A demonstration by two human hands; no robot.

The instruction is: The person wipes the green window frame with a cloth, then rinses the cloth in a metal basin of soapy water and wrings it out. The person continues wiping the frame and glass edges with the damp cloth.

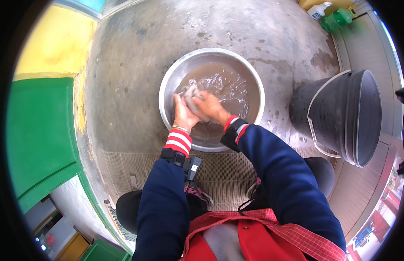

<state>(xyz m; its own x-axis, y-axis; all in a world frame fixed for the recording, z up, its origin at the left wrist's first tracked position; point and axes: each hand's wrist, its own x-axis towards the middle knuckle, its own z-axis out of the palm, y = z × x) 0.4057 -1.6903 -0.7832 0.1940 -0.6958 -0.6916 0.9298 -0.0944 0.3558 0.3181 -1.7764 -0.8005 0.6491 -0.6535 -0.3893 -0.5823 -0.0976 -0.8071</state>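
Observation:
A round metal basin [162, 98] stands on the floor in front of me, with murky brown water [221, 73] rippling in it. Over its near-left part, both my hands are around a pale, wet, wadded thing [193, 99], probably a cloth; motion blur hides its exact form. My left hand [184, 112] supports it from the left, palm turned up. From the right, my right hand [211, 105] presses on it with bent fingers.
A dark plastic bucket [319, 107] with a white handle [311, 112] stands to the right. A white bottle [317, 11] and a green plastic bottle [340, 18] are at the far right. A woven mat [225, 176] lies under my feet; a green door [42, 130] is on the left.

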